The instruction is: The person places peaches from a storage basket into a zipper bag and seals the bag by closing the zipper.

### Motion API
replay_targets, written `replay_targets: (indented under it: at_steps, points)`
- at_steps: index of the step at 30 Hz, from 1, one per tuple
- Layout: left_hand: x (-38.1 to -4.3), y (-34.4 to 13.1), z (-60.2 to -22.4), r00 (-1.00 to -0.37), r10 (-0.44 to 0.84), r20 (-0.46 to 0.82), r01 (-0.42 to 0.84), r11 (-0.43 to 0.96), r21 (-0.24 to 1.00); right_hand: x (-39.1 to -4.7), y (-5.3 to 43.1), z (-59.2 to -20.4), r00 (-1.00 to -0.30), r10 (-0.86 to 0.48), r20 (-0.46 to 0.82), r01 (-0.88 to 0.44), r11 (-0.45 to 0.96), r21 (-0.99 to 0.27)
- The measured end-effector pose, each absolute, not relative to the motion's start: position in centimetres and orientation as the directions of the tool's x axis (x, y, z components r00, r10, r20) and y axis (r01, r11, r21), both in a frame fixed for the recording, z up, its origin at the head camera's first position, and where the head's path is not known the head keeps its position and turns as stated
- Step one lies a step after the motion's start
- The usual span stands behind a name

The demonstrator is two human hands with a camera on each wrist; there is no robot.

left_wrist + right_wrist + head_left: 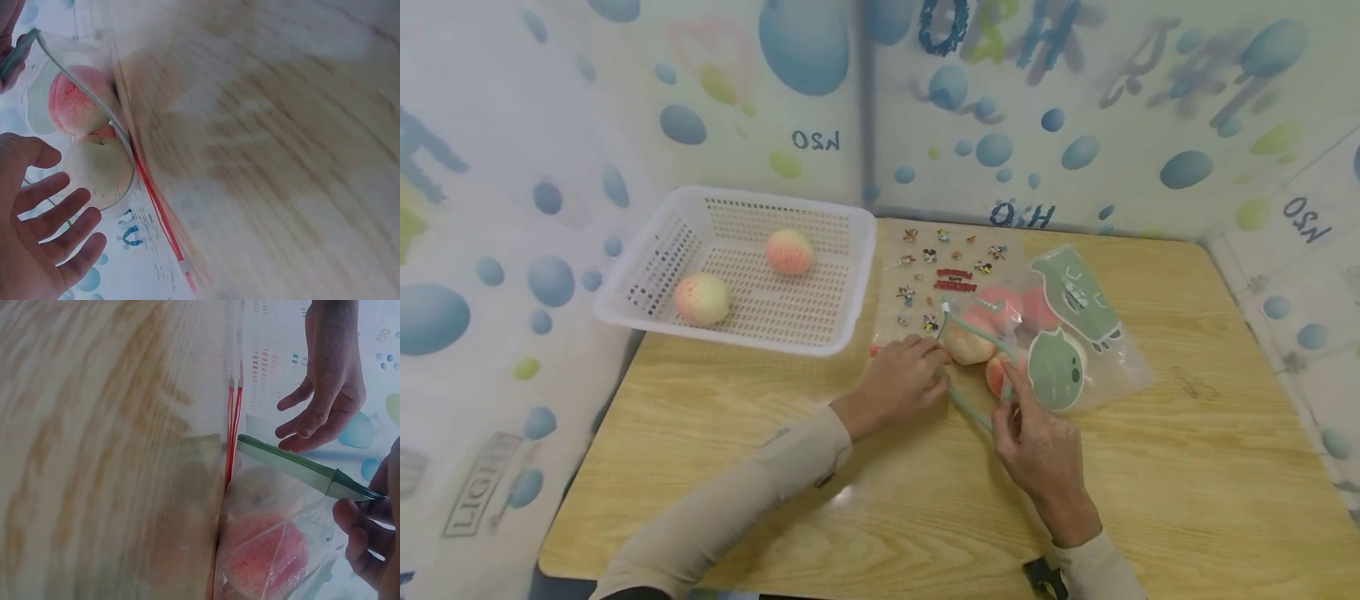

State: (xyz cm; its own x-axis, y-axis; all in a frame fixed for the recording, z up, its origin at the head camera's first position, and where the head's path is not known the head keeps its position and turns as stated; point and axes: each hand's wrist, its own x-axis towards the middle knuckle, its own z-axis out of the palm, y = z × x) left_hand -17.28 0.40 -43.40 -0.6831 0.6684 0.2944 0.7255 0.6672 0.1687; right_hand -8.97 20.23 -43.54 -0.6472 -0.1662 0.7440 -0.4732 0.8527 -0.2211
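Observation:
A clear zip bag (1123,367) with green cartoon prints and a green rim lies at the table's middle right, several peaches inside. One pink peach (81,100) and a paler peach (100,165) show through its mouth in the left wrist view. My right hand (1045,450) pinches the bag's green rim (287,459) between thumb and fingers. At the mouth's left side is my left hand (902,379), its fingers loosely bent and apart, holding nothing. Beneath the green bag lies a second clear bag (891,279) with small cartoon prints and a red zip (156,206).
A white plastic basket (850,308) stands at the back left. Inside it are a yellowish peach (702,299) and a pinker peach (790,252). The wooden table (1210,467) backs onto a wall (1120,100) printed with blue drops.

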Motion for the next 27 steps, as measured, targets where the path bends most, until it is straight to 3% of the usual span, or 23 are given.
replay_targets:
  at_steps: [6, 17, 27]
  points:
    - [-17.7, 0.2, -43.4, -0.679, 0.609, 0.410, 0.721, 0.658, 0.218, -9.0, 20.3, -43.6, -0.648, -0.167, 0.744, -0.466, 0.859, -0.213]
    - [-19.9, 0.7, -43.6, -0.726, 0.466, 0.505, 0.668, 0.654, 0.356, -9.0, 20.2, -44.1, -0.671, -0.178, 0.720, -0.469, 0.854, -0.226]
    - [-20.6, 1.4, -43.5, -0.832, 0.480, 0.279, 0.554, 0.689, 0.468, -8.7, 20.2, -44.6, -0.689, -0.202, 0.696, -0.461, 0.863, -0.207]
